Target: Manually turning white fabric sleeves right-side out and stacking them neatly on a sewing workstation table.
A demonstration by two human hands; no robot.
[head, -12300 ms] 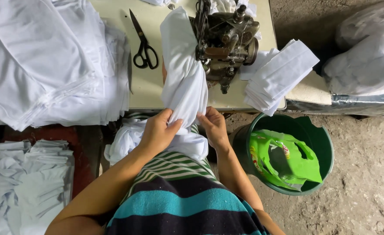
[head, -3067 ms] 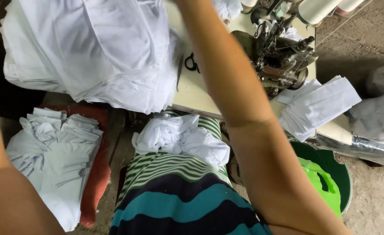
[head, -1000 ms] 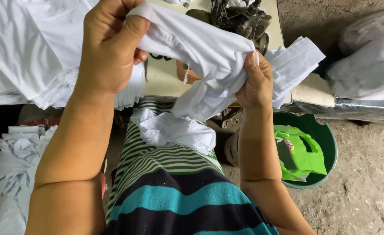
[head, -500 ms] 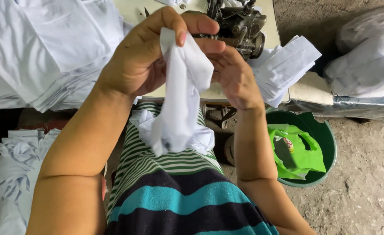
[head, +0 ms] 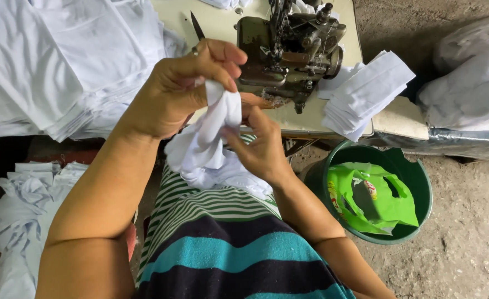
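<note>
My left hand (head: 180, 88) pinches the top of a white cloth piece (head: 208, 141) and holds it up in front of my chest. Lower down, my right hand (head: 261, 147) grips the same cloth with its fingers. The cloth hangs folded between both hands, and more white fabric (head: 239, 180) lies bunched in my lap on my striped shirt. Just behind my hands an old sewing machine (head: 288, 44) stands on the pale table (head: 216, 25).
Large white fabric stacks (head: 61, 61) cover the table's left. Scissors (head: 196, 25) peek out behind my left hand. Folded white strips (head: 366, 94) lie right of the machine. A green bucket (head: 416, 182) with a green plastic bag stands at right; white pieces (head: 23, 205) are piled at lower left.
Both hands have come lower and closer to my lap with the cloth. The cloth, stretched out between the hands a second ago, now hangs bunched and folded.
</note>
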